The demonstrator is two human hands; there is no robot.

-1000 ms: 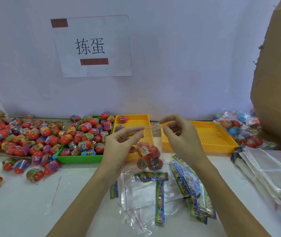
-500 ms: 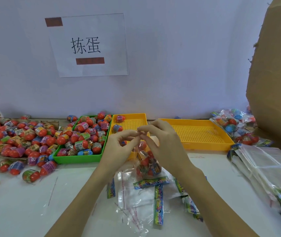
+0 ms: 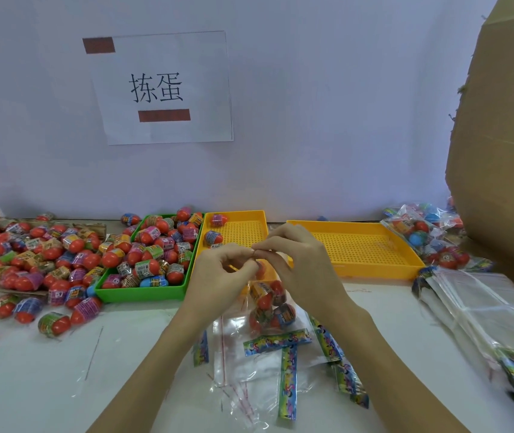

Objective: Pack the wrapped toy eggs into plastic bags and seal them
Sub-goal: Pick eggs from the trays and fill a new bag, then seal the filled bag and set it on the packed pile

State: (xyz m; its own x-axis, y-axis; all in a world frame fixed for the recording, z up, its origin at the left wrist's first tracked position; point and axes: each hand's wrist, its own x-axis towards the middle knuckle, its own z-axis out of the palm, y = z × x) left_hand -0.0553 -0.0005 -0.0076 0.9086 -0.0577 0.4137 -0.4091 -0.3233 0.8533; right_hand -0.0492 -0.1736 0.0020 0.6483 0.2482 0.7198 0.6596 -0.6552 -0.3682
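At centre of the table, raised above its top, the left hand (image 3: pixel 223 270) and right hand (image 3: pixel 293 260) meet fingertip to fingertip, both pinching the mouth of a clear plastic bag (image 3: pixel 268 304) that hangs below them with several wrapped toy eggs (image 3: pixel 263 296) inside. If the pinch wanders off the strip, the seal would likely stay partly open and an egg could slip out; the hanging weight may also tug the film from the fingers. At nine o'clock a green tray (image 3: pixel 143 295) holds loose eggs, with more strewn on the white table (image 3: pixel 46 385) beyond it. At twelve and two o'clock sit two yellow perforated trays (image 3: pixel 371 270). Flat bags with printed headers (image 3: pixel 287 370) lie at six o'clock, a stack of empty bags (image 3: pixel 484 310) at four, filled bags (image 3: pixel 421 232) at two beside a cardboard box (image 3: pixel 506 151). A paper sign (image 3: pixel 158 89) hangs on the pale wall.
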